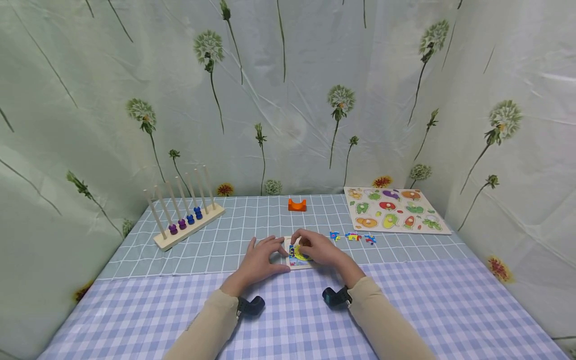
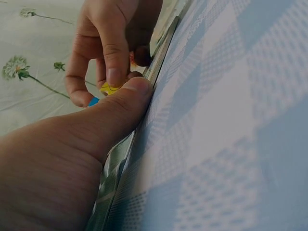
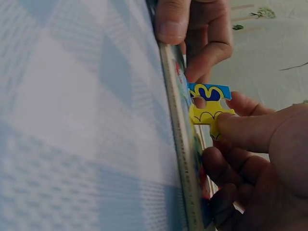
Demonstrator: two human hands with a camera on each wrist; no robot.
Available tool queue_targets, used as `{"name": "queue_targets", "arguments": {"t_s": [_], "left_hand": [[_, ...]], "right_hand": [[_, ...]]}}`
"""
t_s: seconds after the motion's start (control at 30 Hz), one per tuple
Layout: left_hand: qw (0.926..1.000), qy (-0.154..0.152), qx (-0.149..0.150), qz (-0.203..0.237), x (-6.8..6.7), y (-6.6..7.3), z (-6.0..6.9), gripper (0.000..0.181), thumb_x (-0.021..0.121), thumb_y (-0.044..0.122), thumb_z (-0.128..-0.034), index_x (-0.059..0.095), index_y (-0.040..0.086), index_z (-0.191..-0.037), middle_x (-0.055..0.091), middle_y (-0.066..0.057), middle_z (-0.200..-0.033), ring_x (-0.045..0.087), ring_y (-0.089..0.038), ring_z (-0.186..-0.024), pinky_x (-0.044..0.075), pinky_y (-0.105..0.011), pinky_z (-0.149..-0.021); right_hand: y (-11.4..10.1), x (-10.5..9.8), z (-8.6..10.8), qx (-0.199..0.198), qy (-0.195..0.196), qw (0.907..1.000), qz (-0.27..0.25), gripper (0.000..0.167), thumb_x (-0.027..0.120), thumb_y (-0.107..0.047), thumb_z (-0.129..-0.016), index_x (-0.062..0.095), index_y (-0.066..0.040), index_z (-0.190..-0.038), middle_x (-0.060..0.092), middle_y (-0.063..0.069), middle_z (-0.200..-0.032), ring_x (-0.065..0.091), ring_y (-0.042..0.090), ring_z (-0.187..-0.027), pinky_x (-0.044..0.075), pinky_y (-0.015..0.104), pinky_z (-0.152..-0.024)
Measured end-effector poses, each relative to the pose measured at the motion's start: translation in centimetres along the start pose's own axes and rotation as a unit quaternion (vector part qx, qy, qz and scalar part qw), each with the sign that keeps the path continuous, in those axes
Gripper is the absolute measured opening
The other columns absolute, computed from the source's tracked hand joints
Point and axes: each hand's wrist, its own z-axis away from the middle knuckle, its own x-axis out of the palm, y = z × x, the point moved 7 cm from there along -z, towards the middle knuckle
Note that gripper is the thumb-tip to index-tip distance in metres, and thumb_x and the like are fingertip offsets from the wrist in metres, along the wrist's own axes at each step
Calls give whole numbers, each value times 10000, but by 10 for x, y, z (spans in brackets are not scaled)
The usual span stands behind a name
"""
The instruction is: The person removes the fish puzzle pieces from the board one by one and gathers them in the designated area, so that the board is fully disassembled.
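Observation:
A small wooden-framed jigsaw board [image 1: 300,266] lies in front of me, its picture partly covered by my hands. My left hand [image 1: 262,259] holds the board at its left side, thumb at the near corner and fingers along the edge. In the right wrist view, the left thumb [image 3: 172,30] rests on the frame. With thumb and fingers my right hand [image 1: 320,248] pinches a yellow and blue jigsaw piece [image 3: 207,113] marked with a 3. The piece is tilted up, its lower edge at the board's surface; whether it touches is unclear.
Several loose jigsaw pieces [image 1: 353,236] lie right of the board. Farther right is a wooden vegetable puzzle [image 1: 396,210]. An orange arched block [image 1: 297,205] stands at the back. On the left is a peg stand [image 1: 191,227] with purple and blue beads.

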Motion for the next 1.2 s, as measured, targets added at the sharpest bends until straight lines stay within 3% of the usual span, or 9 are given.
{"name": "queue_targets", "arguments": {"t_s": [0.23,0.57,0.77,0.93,1.2], "left_hand": [[10000,21,10,-24,-1,1,0,266,820,461,-784,689,318,-966,549,9,-1491,397,-318,-1465,82,-728,-1185],[10000,3,-8,-23,0,1,0,266,815,477,-783,682,327,-958,549,9,-1492,391,-320,-1468,82,-726,-1186],[10000,-18,-34,-22,0,1,0,267,816,470,-786,681,325,-965,545,10,-1495,385,-316,-1473,78,-718,-1192],[9999,-66,-77,-85,1,-1,0,277,810,485,-788,681,320,-968,536,7,-1504,375,-313,-1479,79,-712,-1196],[9999,-58,-82,-91,2,-2,0,277,810,492,-785,690,319,-965,529,14,-1510,369,-304,-1483,80,-707,-1199]], "right_hand": [[7,-2,-1,87,-75,9969,-776,207,562,-36,-948,630,-172,-1087,572,22,-847,521,160,-772,436,287,-726],[7,-15,1,141,-24,9943,-1057,133,580,-122,-979,664,-135,-1082,615,35,-918,540,171,-832,460,284,-774],[11,-30,5,248,-16,9947,-998,102,618,-163,-979,695,-146,-1044,673,31,-1020,592,164,-872,514,273,-823],[16,-46,12,433,130,9945,-946,101,631,-144,-970,700,-138,-1043,681,54,-1025,620,200,-869,542,296,-820],[38,-69,23,658,160,9968,-423,97,640,-112,-949,691,-119,-1032,686,44,-978,589,171,-861,531,275,-791]]}}
